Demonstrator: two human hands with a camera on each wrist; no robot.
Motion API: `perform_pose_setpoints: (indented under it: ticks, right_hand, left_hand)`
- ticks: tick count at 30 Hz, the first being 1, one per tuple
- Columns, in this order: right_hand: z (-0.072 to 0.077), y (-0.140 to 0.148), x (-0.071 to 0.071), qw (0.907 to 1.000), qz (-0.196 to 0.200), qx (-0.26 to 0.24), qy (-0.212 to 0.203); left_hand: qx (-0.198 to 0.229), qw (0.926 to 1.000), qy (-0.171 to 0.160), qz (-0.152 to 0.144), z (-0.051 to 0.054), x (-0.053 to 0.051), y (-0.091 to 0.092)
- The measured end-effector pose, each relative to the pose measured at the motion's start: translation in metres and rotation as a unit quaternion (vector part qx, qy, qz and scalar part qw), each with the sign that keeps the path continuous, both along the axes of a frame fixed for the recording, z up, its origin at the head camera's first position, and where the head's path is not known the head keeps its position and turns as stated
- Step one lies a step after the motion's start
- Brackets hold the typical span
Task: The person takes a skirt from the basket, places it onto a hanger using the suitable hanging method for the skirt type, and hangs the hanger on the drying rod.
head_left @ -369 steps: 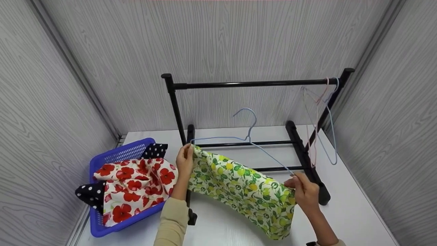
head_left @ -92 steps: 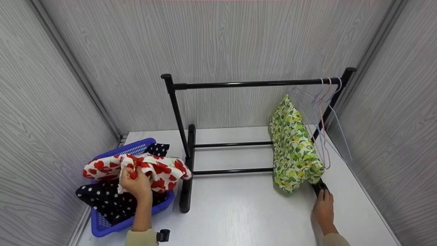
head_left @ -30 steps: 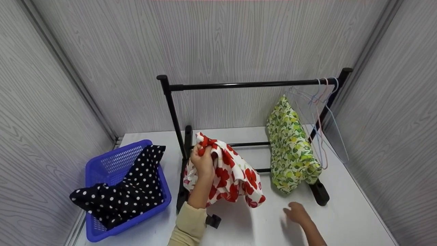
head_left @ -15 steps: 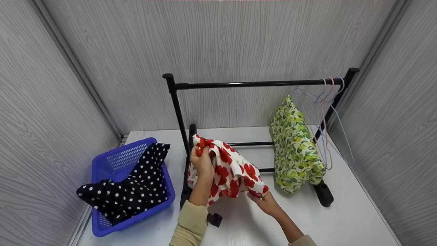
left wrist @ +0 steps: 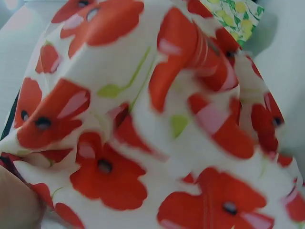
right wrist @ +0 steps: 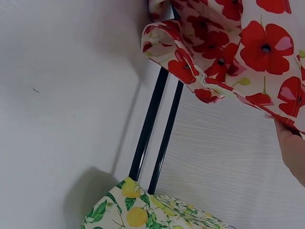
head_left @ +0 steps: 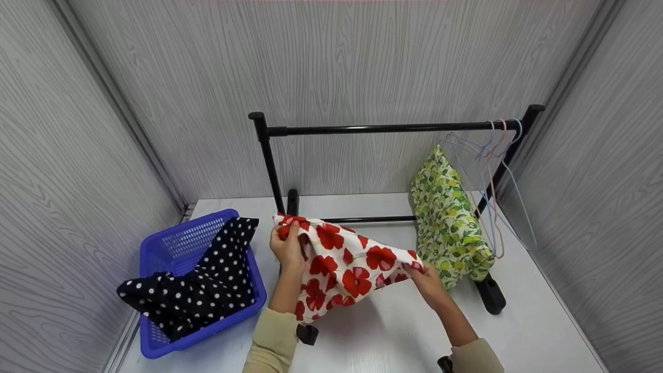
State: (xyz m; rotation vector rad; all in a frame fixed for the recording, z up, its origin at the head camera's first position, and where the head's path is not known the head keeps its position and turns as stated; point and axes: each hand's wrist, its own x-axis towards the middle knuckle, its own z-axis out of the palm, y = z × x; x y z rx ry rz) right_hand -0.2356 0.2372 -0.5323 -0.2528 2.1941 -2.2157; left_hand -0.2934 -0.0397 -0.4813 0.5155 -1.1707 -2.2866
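Above the worktop (head_left: 378,342), in front of the black rack's lower bar (head_left: 383,219), a poppy-print cloth (head_left: 357,269) hangs stretched between two hands. The left hand (head_left: 287,251) pinches its upper left corner between thumb and bent fingers; the right hand (head_left: 429,286) pinches the upper right corner, set lower, so the top edge slopes, and some of its fingertips are lost behind the fabric. Each hold takes in only a little material, so a sharp tug could pull one corner free and let that side drop. The left side looks the likelier trouble: fabric is bunched there, and a fold caught in the pinch could leave the top edge skewed or the layers twisted. Near the right hand stands the lemon-print cloth (head_left: 448,223), beside the wire hangers (head_left: 504,127) hooked on the rail (head_left: 362,128); a wide swing that way might brush it or set the hangers tangling. As for looks, the poppy-print cloth is white with big red blooms, pink-touched petals, dark centres and thin green stems. It seems light and limp, creased rather than flat, and the right wrist view shows its far edge curling into a loose, open roll. Whether its lowest folds touch the worktop, I cannot tell.
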Motion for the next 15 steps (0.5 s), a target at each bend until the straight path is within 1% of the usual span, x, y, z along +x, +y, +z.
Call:
perform_pose_setpoints:
  ticks: [2, 3, 5, 7, 10, 13, 15]
  right_hand:
    - [0.004, 0.004, -0.003, 0.9982, 0.041, -0.040, 0.016]
    - [0.006, 0.006, -0.004, 0.9958, 0.063, -0.062, 0.021]
    - [0.009, 0.007, -0.006, 0.9887, 0.109, -0.098, 0.030]
    - [0.013, 0.007, -0.007, 0.9814, 0.146, -0.120, 0.032]
    - [0.019, 0.004, -0.007, 0.9766, 0.174, -0.123, 0.024]
    - [0.026, 0.000, -0.007, 0.9770, 0.183, -0.109, 0.013]
    - [0.030, -0.004, -0.008, 0.9777, 0.187, -0.096, 0.004]
  left_hand:
    - [-0.019, 0.9998, -0.005, 0.002, -0.003, 0.000, -0.007]
    - [-0.029, 0.9995, -0.008, 0.002, -0.005, 0.000, -0.011]
    - [-0.044, 0.9989, -0.014, -0.005, -0.008, 0.000, -0.017]
    - [-0.054, 0.9982, -0.020, -0.014, -0.011, 0.000, -0.023]
    - [-0.063, 0.9972, -0.028, -0.029, -0.017, 0.000, -0.031]
    - [-0.085, 0.9934, -0.056, -0.054, -0.025, 0.000, -0.038]
    - [-0.095, 0.9903, -0.068, -0.075, -0.031, 0.001, -0.041]
